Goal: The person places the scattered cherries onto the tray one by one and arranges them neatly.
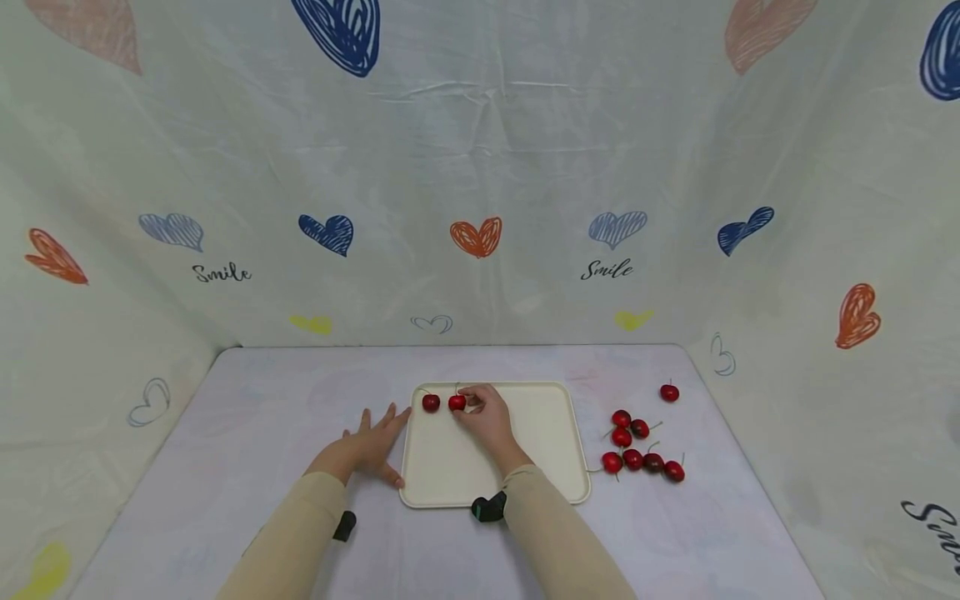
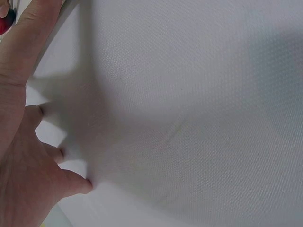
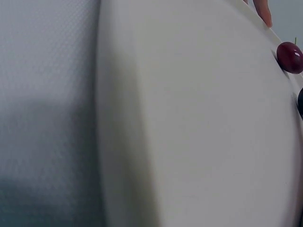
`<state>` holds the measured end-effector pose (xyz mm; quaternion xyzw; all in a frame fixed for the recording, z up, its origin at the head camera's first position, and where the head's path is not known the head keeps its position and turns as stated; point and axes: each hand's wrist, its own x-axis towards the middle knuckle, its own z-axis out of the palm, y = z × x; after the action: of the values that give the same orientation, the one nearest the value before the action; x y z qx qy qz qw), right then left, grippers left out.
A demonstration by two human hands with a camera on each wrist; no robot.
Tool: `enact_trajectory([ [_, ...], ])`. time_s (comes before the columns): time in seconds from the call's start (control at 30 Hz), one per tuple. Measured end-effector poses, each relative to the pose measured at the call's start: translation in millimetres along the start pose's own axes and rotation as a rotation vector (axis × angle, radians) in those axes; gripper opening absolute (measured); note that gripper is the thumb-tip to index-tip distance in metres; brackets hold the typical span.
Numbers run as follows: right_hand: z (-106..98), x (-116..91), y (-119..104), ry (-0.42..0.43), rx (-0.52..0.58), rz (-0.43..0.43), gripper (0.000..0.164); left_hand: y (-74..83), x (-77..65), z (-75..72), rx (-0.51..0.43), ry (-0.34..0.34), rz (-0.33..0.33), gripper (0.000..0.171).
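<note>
A cream rectangular tray (image 1: 525,450) lies on the table. In its far left corner sits one dark red cherry (image 1: 431,403), also seen in the right wrist view as a cherry (image 3: 289,57) near the rim. Just right of it, my right hand (image 1: 489,421) pinches a second red cherry (image 1: 457,402) between thumb and fingers, at the tray's surface or close above it. My left hand (image 1: 367,450) is spread beside the tray, with a fingertip and the thumb at its left edge. The left wrist view shows those spread fingers (image 2: 75,183) against the white tabletop.
Right of the tray, several stemmed cherries (image 1: 633,459) lie grouped on the table (image 1: 690,533). One more cherry (image 1: 670,392) lies apart, farther back. A pale cloth wall (image 1: 540,283) with printed hearts stands behind the table and continues along both sides.
</note>
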<state>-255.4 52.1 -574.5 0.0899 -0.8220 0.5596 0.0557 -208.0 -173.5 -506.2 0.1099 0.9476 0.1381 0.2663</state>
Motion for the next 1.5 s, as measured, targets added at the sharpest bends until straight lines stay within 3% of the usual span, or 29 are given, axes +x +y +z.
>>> enact_trajectory([
  [0.23, -4.3, -0.1, 0.9, -0.006, 0.005, 0.018, 0.034, 2.9, 1.0, -0.2, 0.004, -0.002, -0.003, 0.12],
  [0.47, -12.3, -0.2, -2.1, 0.016, 0.098, 0.091, 0.036, 3.3, 0.0, -1.1, -0.008, -0.002, -0.005, 0.121],
  [0.63, -22.0, -4.7, -5.7, -0.048, 0.118, 0.117, 0.036, 0.7, -1.1, -0.4, -0.013, -0.002, -0.003, 0.121],
  [0.87, -43.7, -16.4, -14.3, -0.148, 0.137, 0.127, 0.038, -2.6, -0.4, 1.2, -0.019, 0.002, -0.004, 0.122],
  [1.13, -72.3, -30.9, -23.5, -0.164, 0.141, 0.109, 0.038, -7.5, 4.1, 4.6, -0.017, 0.002, -0.006, 0.122],
  [1.37, -103.3, -52.3, -55.6, -0.196, 0.165, 0.08, 0.037, -7.5, 4.3, 4.2, -0.03, 0.002, 0.007, 0.123],
  [1.5, -114.6, -62.4, -49.3, -0.203, 0.19, 0.093, 0.036, -7.0, 4.3, 4.8, -0.029, 0.003, 0.009, 0.123],
])
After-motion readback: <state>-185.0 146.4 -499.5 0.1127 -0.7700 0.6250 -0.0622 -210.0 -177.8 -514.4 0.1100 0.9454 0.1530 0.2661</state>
